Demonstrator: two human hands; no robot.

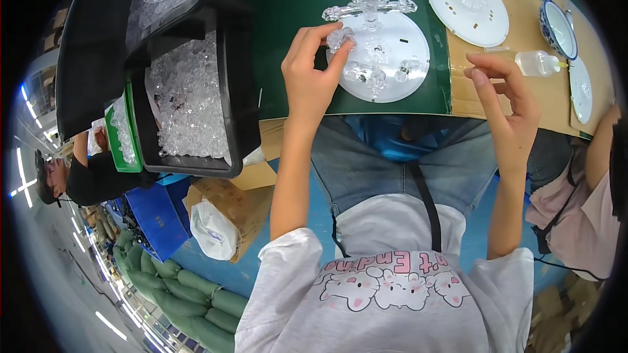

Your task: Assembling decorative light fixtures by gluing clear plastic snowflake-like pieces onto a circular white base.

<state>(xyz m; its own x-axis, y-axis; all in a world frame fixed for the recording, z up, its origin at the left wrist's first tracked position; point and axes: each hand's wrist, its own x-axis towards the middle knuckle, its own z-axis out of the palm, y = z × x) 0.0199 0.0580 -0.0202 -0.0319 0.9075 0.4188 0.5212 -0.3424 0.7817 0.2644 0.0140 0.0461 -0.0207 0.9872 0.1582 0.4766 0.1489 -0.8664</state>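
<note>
My left hand [309, 77] is closed, pinching a clear faceted plastic piece [339, 39] between thumb and fingers. That piece is at the left rim of a round white plate [395, 39] lying on the green tabletop. Several more clear pieces, including a clear ornament [370, 80], rest on the plate. Across its far rim lies a clear cross-shaped part [371, 8]. My right hand [507, 101] is raised over the cardboard's near edge, its fingers bent with a gap between thumb and forefinger. Nothing shows in it. Beyond its fingertips lies a clear squeeze bottle [538, 63].
Black bins [231, 111] of clear pieces stand at the left, beside a green bin [133, 147]. On the cardboard [468, 85] are another white plate [468, 6] and a blue-patterned bowl [558, 30]. People are at both sides; a carton [245, 212] stands below left.
</note>
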